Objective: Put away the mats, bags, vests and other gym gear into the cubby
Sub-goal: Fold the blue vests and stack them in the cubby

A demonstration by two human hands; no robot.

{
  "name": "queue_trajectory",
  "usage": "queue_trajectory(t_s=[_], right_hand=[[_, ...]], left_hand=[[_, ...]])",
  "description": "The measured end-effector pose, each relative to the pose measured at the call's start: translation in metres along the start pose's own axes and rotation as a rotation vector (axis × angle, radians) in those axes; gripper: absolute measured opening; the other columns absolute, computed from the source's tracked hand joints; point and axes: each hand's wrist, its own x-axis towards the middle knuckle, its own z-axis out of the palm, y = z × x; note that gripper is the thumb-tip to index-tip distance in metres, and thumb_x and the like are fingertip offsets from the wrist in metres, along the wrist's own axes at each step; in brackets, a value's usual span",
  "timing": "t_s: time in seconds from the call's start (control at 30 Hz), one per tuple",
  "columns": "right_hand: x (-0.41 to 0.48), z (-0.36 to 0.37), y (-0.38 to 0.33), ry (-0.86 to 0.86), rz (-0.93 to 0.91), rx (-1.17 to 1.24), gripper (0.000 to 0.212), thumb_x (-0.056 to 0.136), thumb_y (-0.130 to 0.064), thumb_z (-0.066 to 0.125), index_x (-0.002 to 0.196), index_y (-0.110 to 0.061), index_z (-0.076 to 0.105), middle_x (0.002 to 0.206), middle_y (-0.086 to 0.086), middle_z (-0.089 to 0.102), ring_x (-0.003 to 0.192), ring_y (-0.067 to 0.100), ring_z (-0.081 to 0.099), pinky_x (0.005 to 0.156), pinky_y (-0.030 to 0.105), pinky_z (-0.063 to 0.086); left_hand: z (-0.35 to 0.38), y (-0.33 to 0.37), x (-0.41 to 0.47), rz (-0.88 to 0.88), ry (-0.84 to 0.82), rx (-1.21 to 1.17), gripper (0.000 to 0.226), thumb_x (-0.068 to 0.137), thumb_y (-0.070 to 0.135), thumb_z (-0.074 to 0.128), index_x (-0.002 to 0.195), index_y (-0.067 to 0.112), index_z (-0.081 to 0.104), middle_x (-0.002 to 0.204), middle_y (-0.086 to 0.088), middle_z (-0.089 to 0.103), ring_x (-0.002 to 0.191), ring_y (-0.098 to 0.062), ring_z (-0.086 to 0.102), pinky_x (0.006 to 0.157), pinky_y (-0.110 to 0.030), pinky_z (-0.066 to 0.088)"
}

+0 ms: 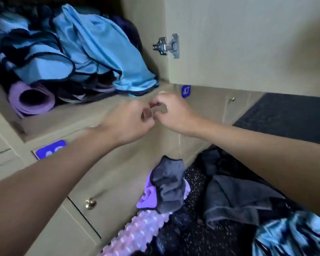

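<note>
The open cubby (72, 117) holds a heap of light blue vests with dark trim (100, 52) on top of a rolled purple mat (31, 100) and some dark gear. In front of the cubby's lower right corner, my left hand (129, 121) and my right hand (172, 111) meet, fingers curled and fingertips touching. No object shows between them. On the floor below lie a grey vest (168, 185), a purple piece (148, 198), a pink knobbed foam roller (137, 235), a dark grey cloth (238, 196) and a shiny blue and black item (292, 237).
The cubby door (248, 43) stands open to the right on a metal hinge (167, 46). Blue number tags (50, 149) mark the lockers. The locker below is closed and has a brass knob (90, 203). A black floor mat (288, 115) lies at the right.
</note>
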Motion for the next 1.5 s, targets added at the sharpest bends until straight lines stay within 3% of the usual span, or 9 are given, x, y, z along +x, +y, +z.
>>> queue_trajectory(t_s=[0.4,0.63,0.77,0.93,1.03,1.13,1.33,1.43,1.5], right_hand=[[-0.292,-0.047,0.128,-0.367,0.863,-0.244,0.021,0.089,-0.019,0.061,0.107,-0.016,0.069,0.105,0.001,0.069,0.102,0.023,0.063,0.086,0.032,0.049],[-0.423,-0.027,0.136,-0.664,1.138,-0.193,0.071,0.087,-0.037,0.07,0.148,-0.027,0.036,0.14,0.01,0.046,0.127,0.031,0.049,0.101,0.043,0.045],[-0.436,-0.022,0.137,-0.449,1.084,-0.216,0.022,0.088,-0.008,0.061,0.107,-0.013,0.071,0.108,0.011,0.07,0.099,0.029,0.063,0.081,0.036,0.052],[-0.4,-0.042,0.135,-0.082,1.017,-0.117,0.013,0.085,-0.004,0.065,0.088,-0.01,0.076,0.079,0.0,0.07,0.072,0.009,0.059,0.068,0.022,0.04],[-0.363,-0.061,0.127,0.17,1.0,0.112,0.013,0.087,-0.002,0.066,0.083,-0.014,0.072,0.064,-0.008,0.061,0.049,-0.004,0.046,0.053,0.014,0.04],[-0.327,-0.077,0.117,0.296,0.923,0.214,0.015,0.088,0.0,0.065,0.092,-0.014,0.071,0.067,-0.008,0.058,0.048,-0.006,0.045,0.052,0.009,0.038],[-0.294,-0.091,0.106,0.0,0.849,0.193,0.035,0.097,-0.022,0.058,0.132,-0.019,0.058,0.127,-0.003,0.062,0.103,0.004,0.057,0.081,0.008,0.046],[-0.279,-0.065,0.093,-0.079,0.733,0.298,0.07,0.081,-0.048,0.073,0.142,-0.025,0.045,0.138,-0.006,0.056,0.125,0.006,0.052,0.106,0.029,0.043],[-0.264,-0.045,0.088,-0.007,0.616,0.283,0.065,0.077,-0.034,0.079,0.134,-0.023,0.051,0.126,-0.006,0.062,0.117,0.005,0.057,0.099,0.03,0.046]], left_hand=[[0.208,0.128,-0.066,0.104,-0.497,-0.386,0.009,0.084,0.034,0.063,0.083,0.026,0.067,0.082,0.01,0.067,0.085,-0.018,0.065,0.079,-0.038,0.055],[0.298,0.189,-0.137,0.217,-0.798,-0.333,0.032,0.089,0.043,0.063,0.116,0.027,0.06,0.121,0.003,0.061,0.111,-0.023,0.058,0.092,-0.043,0.05],[0.321,0.193,-0.151,0.183,-0.874,-0.375,0.048,0.088,0.041,0.066,0.131,0.027,0.052,0.131,0.0,0.057,0.115,-0.023,0.057,0.095,-0.044,0.049],[0.324,0.2,-0.149,0.032,-0.945,-0.727,0.073,0.078,0.04,0.08,0.139,0.03,0.043,0.117,-0.003,0.064,0.102,-0.021,0.065,0.092,-0.039,0.053],[0.316,0.202,-0.14,0.004,-0.872,-0.823,0.045,0.079,0.028,0.081,0.114,0.025,0.052,0.087,-0.01,0.073,0.068,-0.012,0.064,0.067,-0.031,0.052],[0.297,0.198,-0.124,-0.029,-0.661,-0.93,0.009,0.084,0.015,0.075,0.086,0.013,0.066,0.082,-0.02,0.07,0.063,-0.017,0.059,0.067,-0.045,0.057],[0.22,0.173,-0.075,-0.192,-0.244,-1.203,0.017,0.09,0.0,0.065,0.09,0.017,0.069,0.079,-0.004,0.073,0.066,-0.009,0.067,0.057,-0.025,0.059],[0.184,0.161,-0.056,-0.237,-0.153,-1.329,0.012,0.091,0.001,0.066,0.093,0.013,0.068,0.077,-0.003,0.071,0.065,-0.011,0.068,0.059,-0.026,0.059],[0.162,0.155,-0.049,-0.205,-0.133,-1.348,0.012,0.09,0.003,0.068,0.09,0.015,0.069,0.077,-0.003,0.071,0.068,-0.014,0.069,0.063,-0.029,0.06]])
